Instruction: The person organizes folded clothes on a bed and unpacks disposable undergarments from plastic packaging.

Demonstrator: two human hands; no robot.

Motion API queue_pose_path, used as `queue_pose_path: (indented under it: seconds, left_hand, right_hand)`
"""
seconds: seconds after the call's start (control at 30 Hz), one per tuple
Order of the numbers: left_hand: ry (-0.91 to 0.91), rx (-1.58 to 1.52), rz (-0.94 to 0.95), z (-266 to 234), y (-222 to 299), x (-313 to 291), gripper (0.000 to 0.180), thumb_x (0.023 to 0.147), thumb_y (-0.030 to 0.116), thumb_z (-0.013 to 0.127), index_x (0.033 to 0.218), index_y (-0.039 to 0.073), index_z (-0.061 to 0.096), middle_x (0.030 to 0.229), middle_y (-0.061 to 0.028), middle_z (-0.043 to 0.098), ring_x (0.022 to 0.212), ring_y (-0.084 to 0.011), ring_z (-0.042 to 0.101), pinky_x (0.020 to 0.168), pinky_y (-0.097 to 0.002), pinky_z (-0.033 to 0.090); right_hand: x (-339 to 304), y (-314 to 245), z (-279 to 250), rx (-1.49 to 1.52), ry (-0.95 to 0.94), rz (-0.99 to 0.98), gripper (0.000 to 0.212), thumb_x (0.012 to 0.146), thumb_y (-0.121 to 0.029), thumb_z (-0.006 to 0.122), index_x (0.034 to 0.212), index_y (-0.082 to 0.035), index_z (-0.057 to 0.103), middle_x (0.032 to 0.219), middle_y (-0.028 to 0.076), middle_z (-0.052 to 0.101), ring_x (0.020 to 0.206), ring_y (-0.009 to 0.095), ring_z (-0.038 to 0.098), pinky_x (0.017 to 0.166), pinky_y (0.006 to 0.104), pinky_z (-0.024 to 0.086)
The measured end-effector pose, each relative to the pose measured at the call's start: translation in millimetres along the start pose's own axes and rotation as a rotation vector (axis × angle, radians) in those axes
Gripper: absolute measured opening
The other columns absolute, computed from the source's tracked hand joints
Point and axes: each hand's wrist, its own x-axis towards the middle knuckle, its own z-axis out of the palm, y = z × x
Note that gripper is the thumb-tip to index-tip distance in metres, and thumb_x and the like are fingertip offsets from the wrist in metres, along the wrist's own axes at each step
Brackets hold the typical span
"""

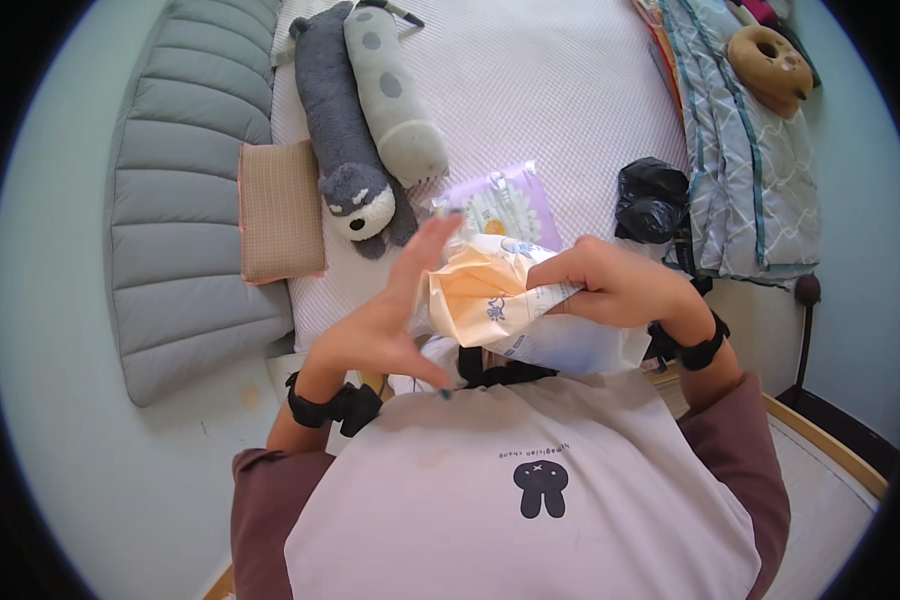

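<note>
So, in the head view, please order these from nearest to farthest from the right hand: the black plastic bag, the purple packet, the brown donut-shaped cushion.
1. Purple packet, just above the right hand, slightly left.
2. Black plastic bag, up and right, close to equal with the packet.
3. Brown donut-shaped cushion, far upper right.

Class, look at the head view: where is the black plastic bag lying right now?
The black plastic bag lies on the bed's right side, beside the folded blue quilt, beyond the right hand.

A white quilted bed (560, 90) carries two long grey plush dogs (355, 140) near its head edge. A tan square pillow (280, 210), a purple packet (510, 200) and a black plastic bag (650, 200) lie there too.
</note>
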Motion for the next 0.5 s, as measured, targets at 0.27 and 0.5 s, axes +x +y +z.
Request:
queue_pose_path:
  seconds: [0.27, 0.5]
  left_hand:
    - [-0.049, -0.032, 0.157, 31, -8, -9, 0.032, 0.071, 0.009, 0.065, 0.102, 0.006, 0.060, 0.100, -0.0054, 0.064, 0.095, -0.0232, 0.060, 0.091, -0.0321, 0.041]
    - [0.318, -0.275, -0.155, 43, -24, -42, 0.018, 0.081, 0.004, 0.058, 0.099, 0.003, 0.062, 0.107, -0.0055, 0.062, 0.097, -0.0186, 0.058, 0.085, -0.0313, 0.045]
  right_hand:
    - [-3, 1, 10, 0.086, 0.008, -0.049, 0.037, 0.074, -0.010, 0.065, 0.107, 0.004, 0.056, 0.083, 0.013, 0.064, 0.070, 0.018, 0.059, 0.070, 0.0283, 0.046]
    - [-40, 38, 32, 0.571, 0.253, -0.178, 0.116, 0.046, -0.048, 0.085, 0.133, 0.002, 0.028, 0.139, 0.018, 0.028, 0.131, 0.027, 0.025, 0.106, 0.0377, 0.020]
